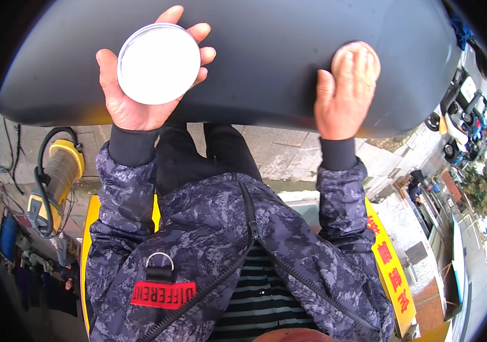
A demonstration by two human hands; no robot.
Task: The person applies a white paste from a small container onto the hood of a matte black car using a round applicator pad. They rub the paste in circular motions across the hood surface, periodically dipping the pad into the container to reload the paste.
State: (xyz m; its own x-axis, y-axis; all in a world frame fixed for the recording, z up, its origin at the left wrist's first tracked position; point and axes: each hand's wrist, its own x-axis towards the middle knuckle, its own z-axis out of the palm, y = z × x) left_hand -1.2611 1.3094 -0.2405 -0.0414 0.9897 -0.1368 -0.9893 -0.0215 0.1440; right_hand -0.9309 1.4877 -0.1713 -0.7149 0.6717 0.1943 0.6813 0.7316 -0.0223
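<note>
My left hand [136, 112], palm up, holds a round shallow tin [159, 64] with a thin metal rim. Its inside is bright white, and I cannot tell whether that is a paste or the bare bottom. My right hand [346, 96] lies palm down on a round pinkish pad [377, 64], fingers together and thumb out to the side. The pad rests flat on a large, smooth, dark curved panel [264, 55], which looks like vehicle bodywork. The tin is held above the same panel, apart from the pad.
A yellow and grey vacuum machine [61, 171] with a black hose stands on the paved ground at the left, among loose cables [6, 175]. A yellow board [391, 273] with red writing is behind me. Several parked vehicles [461, 115] line the right side.
</note>
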